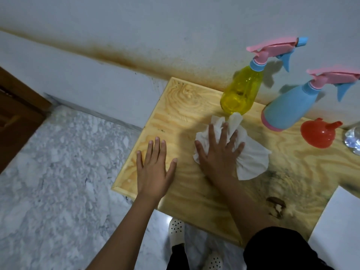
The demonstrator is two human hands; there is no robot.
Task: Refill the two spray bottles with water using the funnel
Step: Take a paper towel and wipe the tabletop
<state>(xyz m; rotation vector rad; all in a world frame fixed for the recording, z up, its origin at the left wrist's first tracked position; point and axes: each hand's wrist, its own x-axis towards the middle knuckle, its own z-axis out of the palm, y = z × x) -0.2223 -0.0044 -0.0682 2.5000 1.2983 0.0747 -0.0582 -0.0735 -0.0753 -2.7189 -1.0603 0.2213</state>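
A yellow see-through spray bottle (240, 90) with a pink and blue trigger head stands at the back of the wooden table (194, 191). To its right stands a blue spray bottle (288, 108) with the same kind of head. A red funnel (318, 133) lies on the table in front of the blue bottle. My right hand (218, 151) presses flat, fingers spread, on a crumpled white cloth (251, 158) just in front of the yellow bottle. My left hand (153, 166) rests flat and empty on the table's left part.
A clear crinkled plastic object (353, 140) shows at the right edge, cut off by the frame. A white sheet or board (339, 217) covers the table's near right corner. The wall runs right behind the bottles. Marble floor and my white shoes (176, 230) lie below.
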